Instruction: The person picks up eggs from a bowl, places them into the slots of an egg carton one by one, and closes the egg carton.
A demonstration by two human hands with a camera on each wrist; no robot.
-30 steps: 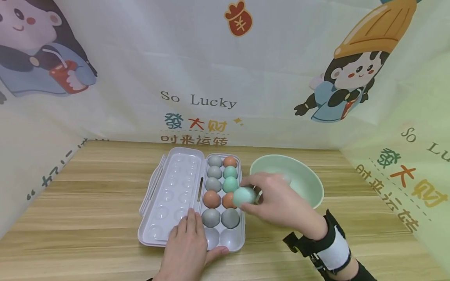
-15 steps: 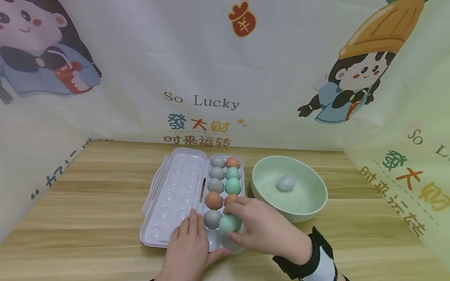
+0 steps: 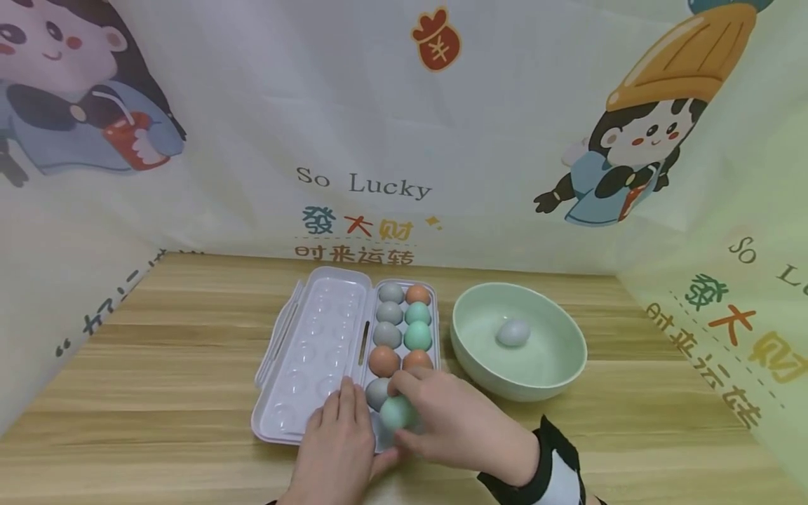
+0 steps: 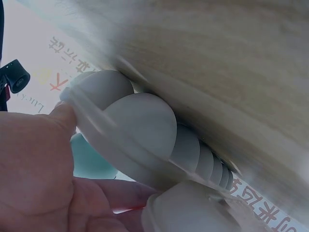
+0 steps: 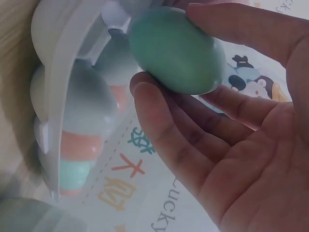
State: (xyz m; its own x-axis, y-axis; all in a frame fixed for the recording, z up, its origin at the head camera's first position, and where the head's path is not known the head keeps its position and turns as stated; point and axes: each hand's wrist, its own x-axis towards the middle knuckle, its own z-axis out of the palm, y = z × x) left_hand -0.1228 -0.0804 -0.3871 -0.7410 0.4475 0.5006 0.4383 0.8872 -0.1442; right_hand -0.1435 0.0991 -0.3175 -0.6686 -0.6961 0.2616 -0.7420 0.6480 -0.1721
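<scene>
A pale green egg (image 3: 397,414) is pinched between the right hand's (image 3: 470,424) thumb and fingers, over the near end of the egg carton (image 3: 307,315). In the right wrist view this egg (image 5: 176,50) overlaps the carton edge, the fingertips against its sides. The carton lies unfolded, its lid half to the left. Grey, brown and green eggs fill the tray's farther rows. At the lid's near right corner the left hand (image 3: 337,438) rests with straight fingers, its thumb along the tray's front edge. The right hand hides part of the near cups.
Close by the carton's right side stands a light green bowl (image 3: 519,375) with one pale bluish egg (image 3: 514,332) inside. A printed cloth (image 3: 366,105) hangs behind the wooden table (image 3: 158,365) and along its sides.
The right hand has carried the green egg from beside the bowl, toward the person and left, to the tray's near end. The left hand has stayed on the carton.
</scene>
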